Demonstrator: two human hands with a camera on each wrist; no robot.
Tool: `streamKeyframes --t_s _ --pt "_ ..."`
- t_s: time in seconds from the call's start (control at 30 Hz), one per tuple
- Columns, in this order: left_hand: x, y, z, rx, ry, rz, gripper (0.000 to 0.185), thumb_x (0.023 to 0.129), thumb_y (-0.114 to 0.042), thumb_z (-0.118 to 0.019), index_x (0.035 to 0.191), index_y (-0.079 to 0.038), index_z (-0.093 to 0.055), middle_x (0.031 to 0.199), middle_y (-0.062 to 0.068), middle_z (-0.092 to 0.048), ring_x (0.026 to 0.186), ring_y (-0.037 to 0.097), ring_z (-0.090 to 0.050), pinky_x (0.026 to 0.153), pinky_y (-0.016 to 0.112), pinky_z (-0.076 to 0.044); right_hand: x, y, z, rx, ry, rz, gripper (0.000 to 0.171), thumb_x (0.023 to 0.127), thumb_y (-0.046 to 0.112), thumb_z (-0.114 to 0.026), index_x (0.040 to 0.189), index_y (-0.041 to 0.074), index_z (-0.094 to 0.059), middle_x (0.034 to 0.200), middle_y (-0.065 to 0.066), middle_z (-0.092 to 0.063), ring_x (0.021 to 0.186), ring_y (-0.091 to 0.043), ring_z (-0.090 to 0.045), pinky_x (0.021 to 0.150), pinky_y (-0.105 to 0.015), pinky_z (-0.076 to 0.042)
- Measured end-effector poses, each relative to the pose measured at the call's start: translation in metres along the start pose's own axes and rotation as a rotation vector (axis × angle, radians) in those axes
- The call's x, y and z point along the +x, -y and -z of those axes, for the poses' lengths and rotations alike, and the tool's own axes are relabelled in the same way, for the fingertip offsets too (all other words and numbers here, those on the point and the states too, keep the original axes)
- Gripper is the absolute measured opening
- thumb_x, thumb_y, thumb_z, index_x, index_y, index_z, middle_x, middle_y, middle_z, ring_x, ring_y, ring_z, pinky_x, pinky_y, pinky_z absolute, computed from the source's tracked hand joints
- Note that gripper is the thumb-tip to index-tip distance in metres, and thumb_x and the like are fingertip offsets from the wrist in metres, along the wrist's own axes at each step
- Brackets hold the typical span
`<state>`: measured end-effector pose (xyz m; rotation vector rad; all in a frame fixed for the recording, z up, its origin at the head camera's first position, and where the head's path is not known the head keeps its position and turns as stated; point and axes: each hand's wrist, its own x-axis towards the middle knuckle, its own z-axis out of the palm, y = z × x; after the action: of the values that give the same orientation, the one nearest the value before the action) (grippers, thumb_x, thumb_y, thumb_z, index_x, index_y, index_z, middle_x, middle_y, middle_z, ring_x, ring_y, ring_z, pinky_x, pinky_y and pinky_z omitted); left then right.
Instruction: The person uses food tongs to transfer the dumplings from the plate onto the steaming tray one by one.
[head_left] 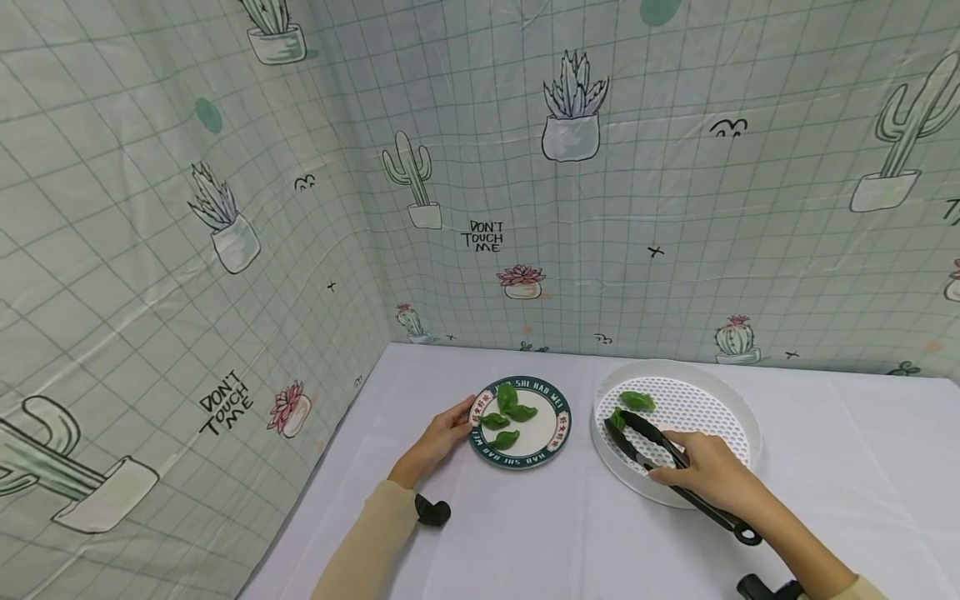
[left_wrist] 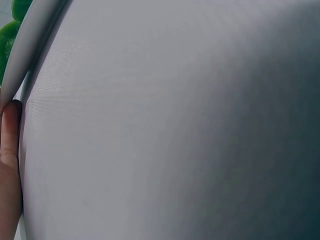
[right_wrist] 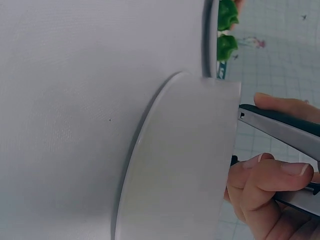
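My right hand (head_left: 708, 471) grips a pair of black tongs (head_left: 708, 504) over a round white perforated tray (head_left: 738, 417). Between the tongs' tips is a green leaf (head_left: 617, 418), and a second leaf (head_left: 637, 401) lies just behind it on the tray. To the left, my left hand (head_left: 438, 437) holds the near-left rim of a round plate (head_left: 555, 447) with a dark green lettered border. Several green leaves (head_left: 507, 397) lie on that plate. The left wrist view shows a fingertip (left_wrist: 10, 125) at the plate's rim; the tongs' tips are hidden in the right wrist view.
A white cloth (head_left: 540, 533) covers the table. Behind and to the left hangs a grid-patterned curtain (head_left: 465, 100) with cactus drawings. Black wrist-camera parts show beside the left sleeve (head_left: 375, 533) and below the right forearm.
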<state>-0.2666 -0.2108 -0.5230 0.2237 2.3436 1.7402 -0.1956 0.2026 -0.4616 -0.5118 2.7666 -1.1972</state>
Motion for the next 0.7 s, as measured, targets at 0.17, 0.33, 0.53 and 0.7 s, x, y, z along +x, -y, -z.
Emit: streamKeyframes --t_s 0.17,0.33,0.53,0.7 --pt "-0.0006 -0.0014 0.0003 0.002 0.005 0.001 0.053 0.102 0.0 -0.049 0.153 0.003 -0.033 0.157 0.023 -0.032 0.145 0.038 -0.028 0.119 0.051 -0.02 0.0006 -0.0007 -0.0011 -0.024 -0.011 -0.004 0.074 0.079 0.021 -0.082 0.124 -0.027 -0.05 0.048 0.007 -0.035 0.042 -0.005 -0.026 0.038 -0.018 -0.026" --pt "0.0007 -0.0011 0.0003 -0.007 0.014 0.002 0.054 0.102 0.001 -0.049 0.153 0.003 -0.032 0.158 0.021 -0.029 0.147 0.035 -0.024 0.119 0.049 -0.019 -0.0013 -0.0007 -0.0001 -0.054 -0.017 -0.008 0.075 0.078 0.023 -0.083 0.124 -0.026 -0.051 0.05 0.006 -0.035 0.044 -0.006 -0.027 0.039 -0.021 -0.028" --pt "0.0028 -0.0006 0.0005 -0.017 0.024 0.006 0.054 0.102 0.001 -0.048 0.154 0.004 -0.03 0.16 0.02 -0.025 0.148 0.034 -0.021 0.119 0.047 -0.02 -0.0041 -0.0002 0.0031 -0.079 -0.028 -0.003 0.077 0.077 0.025 -0.084 0.126 -0.025 -0.051 0.051 0.005 -0.037 0.046 -0.006 -0.029 0.04 -0.022 -0.029" --pt "0.002 0.0001 0.0012 -0.009 0.021 0.001 0.055 0.102 0.003 -0.048 0.153 0.004 -0.03 0.16 0.021 -0.025 0.147 0.035 -0.022 0.119 0.047 -0.02 -0.0061 0.0042 0.0067 -0.094 -0.045 0.016 0.079 0.077 0.028 -0.084 0.126 -0.024 -0.052 0.053 0.005 -0.038 0.047 -0.006 -0.029 0.041 -0.023 -0.029"
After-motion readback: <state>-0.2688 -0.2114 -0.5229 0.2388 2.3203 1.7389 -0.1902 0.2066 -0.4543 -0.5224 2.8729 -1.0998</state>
